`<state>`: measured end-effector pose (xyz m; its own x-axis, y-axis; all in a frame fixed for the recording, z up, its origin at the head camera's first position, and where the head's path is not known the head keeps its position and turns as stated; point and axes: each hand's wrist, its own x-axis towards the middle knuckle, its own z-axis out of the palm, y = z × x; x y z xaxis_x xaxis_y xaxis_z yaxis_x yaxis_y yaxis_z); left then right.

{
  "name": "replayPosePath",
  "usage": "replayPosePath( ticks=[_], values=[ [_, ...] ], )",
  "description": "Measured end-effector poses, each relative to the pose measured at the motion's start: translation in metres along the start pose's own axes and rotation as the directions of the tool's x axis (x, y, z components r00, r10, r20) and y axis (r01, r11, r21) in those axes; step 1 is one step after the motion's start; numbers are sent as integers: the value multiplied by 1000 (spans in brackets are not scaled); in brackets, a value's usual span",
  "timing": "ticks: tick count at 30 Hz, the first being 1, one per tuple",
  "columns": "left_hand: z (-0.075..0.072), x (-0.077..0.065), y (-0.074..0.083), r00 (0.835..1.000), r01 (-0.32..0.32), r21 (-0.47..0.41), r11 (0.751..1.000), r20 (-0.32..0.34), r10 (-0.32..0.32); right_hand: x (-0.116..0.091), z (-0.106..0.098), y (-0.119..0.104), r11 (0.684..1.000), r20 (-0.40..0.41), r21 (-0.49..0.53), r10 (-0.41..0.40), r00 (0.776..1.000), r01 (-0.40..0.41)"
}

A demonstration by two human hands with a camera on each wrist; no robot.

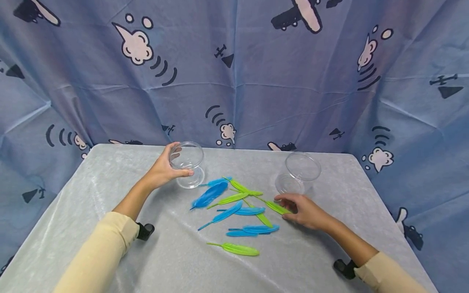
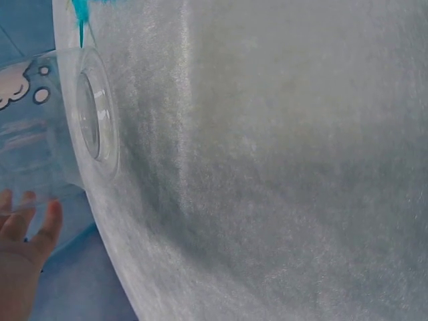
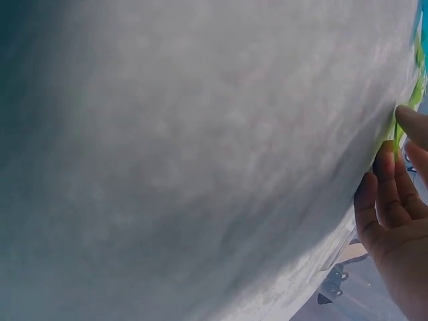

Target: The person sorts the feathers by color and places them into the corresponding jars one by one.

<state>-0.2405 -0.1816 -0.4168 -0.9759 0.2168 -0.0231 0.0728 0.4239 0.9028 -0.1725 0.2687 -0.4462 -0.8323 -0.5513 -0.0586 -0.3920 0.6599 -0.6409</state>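
My left hand [image 1: 165, 167] holds a clear footed cup [image 1: 187, 156] on the table's left side, thumb in front and fingers behind the bowl. In the left wrist view, the fingers [image 2: 48, 231] curve beside the cup's wall and its round base [image 2: 110, 127] shows. My right hand [image 1: 305, 211] has thumb and fingertips at the end of a green feather [image 1: 277, 207]. The right wrist view has green between the thumb and fingers [image 3: 386, 167], which pinch it. Several other green feathers [image 1: 239, 249] and blue feathers [image 1: 210, 195] lie between the hands.
A second clear footed cup [image 1: 303, 167] stands behind my right hand. The table [image 1: 176, 260] has a pale grey cloth, and a blue patterned curtain [image 1: 271, 89] hangs along its back and right side.
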Motion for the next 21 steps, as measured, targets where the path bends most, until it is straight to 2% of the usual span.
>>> replayPosePath(
  ticks=[21],
  values=[
    [1,0,-1,1000,-6,14,1000,-3,6,1,2,-2,1000,-32,-11,-5,999,5]
  ],
)
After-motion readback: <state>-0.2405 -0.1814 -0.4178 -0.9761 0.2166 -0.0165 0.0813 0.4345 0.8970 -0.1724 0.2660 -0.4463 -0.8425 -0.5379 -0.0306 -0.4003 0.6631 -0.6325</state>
